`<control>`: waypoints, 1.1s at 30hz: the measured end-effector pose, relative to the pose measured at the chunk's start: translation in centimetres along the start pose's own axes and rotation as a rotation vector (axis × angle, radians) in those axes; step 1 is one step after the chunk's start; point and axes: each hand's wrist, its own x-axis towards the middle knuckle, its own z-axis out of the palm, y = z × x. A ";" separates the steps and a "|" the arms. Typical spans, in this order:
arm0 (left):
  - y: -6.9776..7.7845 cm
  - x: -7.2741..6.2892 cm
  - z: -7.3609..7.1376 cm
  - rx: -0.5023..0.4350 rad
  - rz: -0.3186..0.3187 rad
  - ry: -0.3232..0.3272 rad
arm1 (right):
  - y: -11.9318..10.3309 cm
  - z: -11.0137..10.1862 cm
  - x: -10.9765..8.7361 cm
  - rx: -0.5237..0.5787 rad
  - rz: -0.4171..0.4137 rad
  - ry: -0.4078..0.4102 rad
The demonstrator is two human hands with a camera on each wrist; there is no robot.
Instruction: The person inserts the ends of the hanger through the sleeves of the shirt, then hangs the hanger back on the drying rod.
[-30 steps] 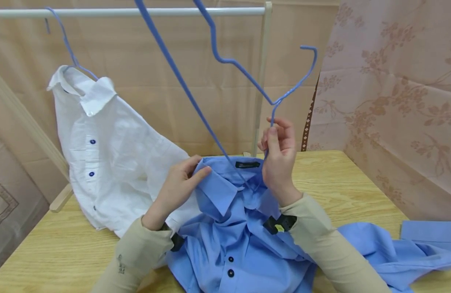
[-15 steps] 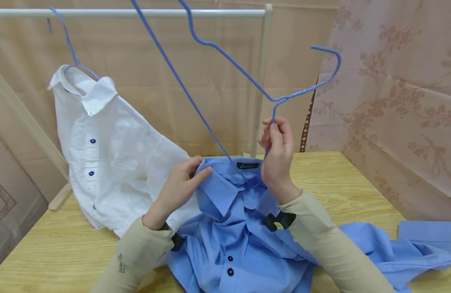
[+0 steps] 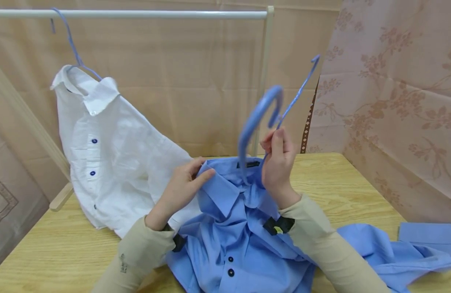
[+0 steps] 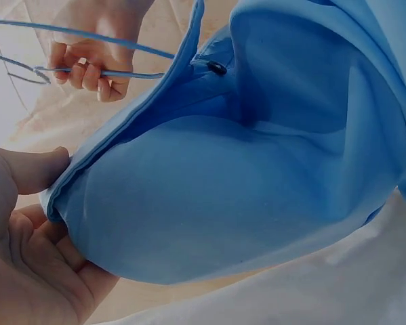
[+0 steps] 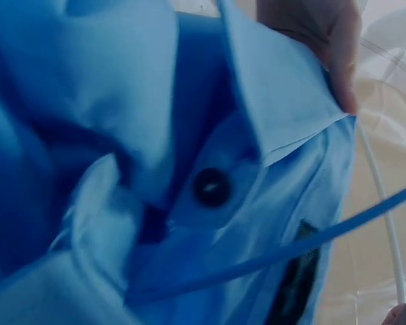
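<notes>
A blue button-up shirt (image 3: 211, 240) lies rumpled on the table, its collar (image 3: 220, 193) raised at the neck. My left hand (image 3: 179, 189) pinches the collar's left side, thumb on top and fingers beneath, as the left wrist view also shows. My right hand (image 3: 279, 167) pinches a blue wire hanger (image 3: 300, 89) near its hook, by the collar's right side. One end of the hanger juts toward the head camera, while another part runs down into the neck opening. In the right wrist view, the hanger wire (image 5: 311, 244) crosses the dark neck label; its inserted end is hidden by cloth.
A white shirt (image 3: 112, 154) hangs on another blue hanger (image 3: 71, 44) from the rack's rail (image 3: 156, 14) at the left. The blue shirt's sleeve (image 3: 372, 244) stretches right, beside a flat blue piece (image 3: 428, 234). Wooden table (image 3: 35, 240) below, curtains behind.
My right hand has turned the hanger. Its far end swung down from the top edge into view above the collar, and the hook tipped right, then back upright. The left hand stayed put.
</notes>
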 end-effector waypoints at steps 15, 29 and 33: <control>1.0 -0.1 -1.6 -0.041 0.014 0.091 | 0.4 -2.7 0.2 -0.387 -0.066 -0.193; 1.8 -0.5 -2.2 0.012 0.058 0.119 | -0.8 -2.8 0.7 -0.349 0.131 -0.246; 1.9 -0.7 -2.3 0.024 0.068 0.121 | -1.3 -2.5 1.1 -0.455 0.188 -0.229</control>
